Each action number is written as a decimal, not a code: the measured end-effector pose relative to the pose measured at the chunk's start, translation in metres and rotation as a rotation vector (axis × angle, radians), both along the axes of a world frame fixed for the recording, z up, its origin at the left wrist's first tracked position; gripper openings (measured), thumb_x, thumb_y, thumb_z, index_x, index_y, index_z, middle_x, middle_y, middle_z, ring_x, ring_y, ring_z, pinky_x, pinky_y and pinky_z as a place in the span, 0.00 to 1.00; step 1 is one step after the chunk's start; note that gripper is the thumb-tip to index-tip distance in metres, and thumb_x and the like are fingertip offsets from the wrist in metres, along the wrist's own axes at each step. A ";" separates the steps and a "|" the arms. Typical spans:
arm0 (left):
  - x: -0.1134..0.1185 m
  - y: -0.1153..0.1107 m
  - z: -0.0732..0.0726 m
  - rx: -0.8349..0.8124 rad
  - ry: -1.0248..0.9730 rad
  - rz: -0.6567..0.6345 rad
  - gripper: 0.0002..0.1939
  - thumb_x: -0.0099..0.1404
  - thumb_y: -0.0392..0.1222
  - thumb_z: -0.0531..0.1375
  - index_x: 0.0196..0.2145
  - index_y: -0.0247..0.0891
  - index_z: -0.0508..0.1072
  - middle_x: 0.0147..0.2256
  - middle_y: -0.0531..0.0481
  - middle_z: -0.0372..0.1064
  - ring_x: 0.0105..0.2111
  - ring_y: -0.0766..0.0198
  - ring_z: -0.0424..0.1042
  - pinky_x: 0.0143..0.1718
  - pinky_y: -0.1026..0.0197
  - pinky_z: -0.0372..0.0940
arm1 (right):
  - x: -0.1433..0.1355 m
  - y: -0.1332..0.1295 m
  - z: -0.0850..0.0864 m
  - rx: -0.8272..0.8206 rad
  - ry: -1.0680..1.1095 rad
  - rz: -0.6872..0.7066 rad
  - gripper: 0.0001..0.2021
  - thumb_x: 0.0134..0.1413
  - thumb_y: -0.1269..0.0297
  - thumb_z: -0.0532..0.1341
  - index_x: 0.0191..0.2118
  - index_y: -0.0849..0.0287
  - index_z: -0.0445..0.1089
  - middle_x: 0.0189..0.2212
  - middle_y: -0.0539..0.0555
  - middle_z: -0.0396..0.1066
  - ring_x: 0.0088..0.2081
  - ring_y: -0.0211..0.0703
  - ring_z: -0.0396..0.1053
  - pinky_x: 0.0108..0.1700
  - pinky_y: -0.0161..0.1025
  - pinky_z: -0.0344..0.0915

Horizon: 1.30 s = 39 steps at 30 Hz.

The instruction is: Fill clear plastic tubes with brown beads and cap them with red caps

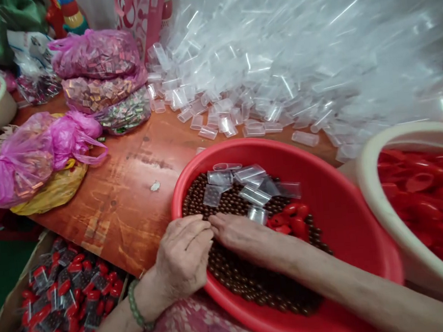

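Note:
Over the left rim of a red basin (pixel 368 236), my two hands meet fingertip to fingertip. My left hand (pixel 185 250), with a green bead bracelet (pixel 136 305) at its wrist, has its fingers curled together. My right hand (pixel 234 231) reaches across the basin, fingers bent and pressed close to the left. Whatever they pinch is hidden. Beneath them lie many small shiny brown balls (pixel 246 284). On the balls rest several clear plastic containers (pixel 256 196) and a few red caps (pixel 297 221).
A large heap of clear containers (pixel 255 102) covers the table's back. At right stands a cream tub (pixel 370 175) of red caps (pixel 427 196). Filled, red-capped containers (pixel 63 301) lie in a box at lower left. Pink bags (pixel 93 53) sit on the table (pixel 130 178).

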State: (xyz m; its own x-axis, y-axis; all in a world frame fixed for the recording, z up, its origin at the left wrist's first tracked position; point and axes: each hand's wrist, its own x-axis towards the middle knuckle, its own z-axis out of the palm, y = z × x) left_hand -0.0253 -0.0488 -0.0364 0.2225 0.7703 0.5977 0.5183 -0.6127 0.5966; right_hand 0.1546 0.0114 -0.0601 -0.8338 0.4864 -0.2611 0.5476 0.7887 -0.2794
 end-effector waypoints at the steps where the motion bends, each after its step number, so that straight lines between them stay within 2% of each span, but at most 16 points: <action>1: 0.001 0.001 -0.003 0.008 0.006 -0.001 0.13 0.62 0.27 0.54 0.43 0.32 0.71 0.40 0.39 0.76 0.46 0.56 0.73 0.48 0.52 0.71 | -0.002 -0.004 -0.002 -0.031 0.039 0.010 0.15 0.47 0.84 0.53 0.37 0.65 0.71 0.35 0.60 0.73 0.38 0.48 0.72 0.41 0.43 0.69; 5: 0.000 0.002 -0.007 0.009 -0.004 -0.007 0.15 0.62 0.27 0.52 0.45 0.31 0.71 0.40 0.38 0.76 0.47 0.56 0.73 0.48 0.52 0.70 | -0.004 -0.005 -0.001 -0.191 0.179 0.028 0.23 0.39 0.83 0.57 0.45 0.62 0.70 0.42 0.56 0.73 0.43 0.44 0.72 0.47 0.39 0.69; 8: -0.002 0.001 -0.003 -0.022 -0.008 -0.022 0.15 0.64 0.28 0.51 0.47 0.33 0.70 0.42 0.38 0.75 0.48 0.55 0.72 0.49 0.50 0.70 | 0.000 0.004 0.008 -0.300 0.229 -0.010 0.22 0.42 0.82 0.58 0.45 0.61 0.69 0.40 0.53 0.74 0.42 0.42 0.72 0.47 0.39 0.68; 12: -0.006 0.000 0.012 -0.121 -0.003 -0.045 0.19 0.64 0.27 0.50 0.52 0.32 0.66 0.48 0.36 0.71 0.53 0.56 0.69 0.53 0.50 0.68 | 0.008 0.015 0.026 -0.563 0.377 -0.202 0.17 0.49 0.70 0.65 0.47 0.60 0.68 0.43 0.53 0.73 0.46 0.43 0.70 0.51 0.43 0.66; 14: -0.008 -0.001 0.022 -0.222 0.027 -0.052 0.22 0.64 0.26 0.50 0.56 0.31 0.62 0.53 0.34 0.67 0.57 0.56 0.65 0.57 0.50 0.65 | 0.013 0.018 0.036 -0.632 0.475 -0.297 0.17 0.50 0.64 0.66 0.47 0.59 0.69 0.44 0.54 0.72 0.47 0.44 0.69 0.52 0.45 0.65; 18: -0.006 -0.002 0.037 -0.428 0.125 -0.069 0.30 0.64 0.30 0.52 0.63 0.28 0.51 0.61 0.31 0.57 0.63 0.54 0.56 0.63 0.50 0.58 | 0.021 0.018 0.054 -0.595 0.660 -0.321 0.16 0.52 0.58 0.66 0.46 0.57 0.69 0.46 0.55 0.70 0.50 0.45 0.66 0.55 0.48 0.61; 21: 0.003 0.002 0.038 -0.528 0.121 -0.130 0.33 0.64 0.32 0.53 0.64 0.25 0.48 0.63 0.29 0.53 0.64 0.51 0.55 0.63 0.48 0.57 | 0.024 0.017 0.066 -0.590 0.755 -0.336 0.17 0.52 0.53 0.65 0.45 0.57 0.70 0.45 0.55 0.69 0.49 0.44 0.67 0.53 0.47 0.63; 26: 0.018 0.018 0.036 -0.674 -0.110 -0.224 0.32 0.60 0.31 0.56 0.62 0.30 0.56 0.60 0.35 0.60 0.60 0.51 0.62 0.62 0.46 0.57 | 0.028 0.012 0.079 -0.594 0.766 -0.337 0.17 0.55 0.50 0.62 0.44 0.57 0.71 0.37 0.53 0.71 0.44 0.44 0.69 0.49 0.46 0.66; 31: 0.018 0.027 0.044 -0.820 -0.265 -0.354 0.24 0.63 0.31 0.57 0.56 0.37 0.66 0.53 0.45 0.70 0.51 0.58 0.70 0.56 0.55 0.62 | 0.033 0.008 0.080 -0.531 0.831 -0.385 0.17 0.57 0.53 0.62 0.48 0.56 0.70 0.42 0.55 0.72 0.44 0.44 0.70 0.47 0.43 0.68; 35: 0.014 0.029 0.046 -0.895 -0.287 -0.384 0.23 0.63 0.32 0.58 0.56 0.37 0.67 0.49 0.47 0.72 0.48 0.60 0.71 0.51 0.59 0.63 | 0.032 0.009 0.077 -0.495 0.839 -0.349 0.12 0.59 0.54 0.61 0.40 0.58 0.70 0.37 0.53 0.70 0.38 0.40 0.69 0.42 0.39 0.67; 39: 0.014 0.030 0.046 -0.920 -0.240 -0.359 0.16 0.63 0.33 0.57 0.49 0.35 0.69 0.43 0.47 0.73 0.43 0.62 0.71 0.47 0.60 0.63 | 0.030 0.009 0.077 -0.502 0.793 -0.366 0.14 0.59 0.52 0.60 0.33 0.58 0.66 0.31 0.51 0.67 0.33 0.38 0.65 0.37 0.38 0.65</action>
State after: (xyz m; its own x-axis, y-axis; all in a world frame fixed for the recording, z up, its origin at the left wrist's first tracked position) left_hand -0.0112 -0.0184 0.0095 0.4832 0.8652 -0.1338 0.1981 0.0408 0.9793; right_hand 0.1843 0.0204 0.0165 -0.6769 0.7337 0.0590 0.2445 0.2997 -0.9222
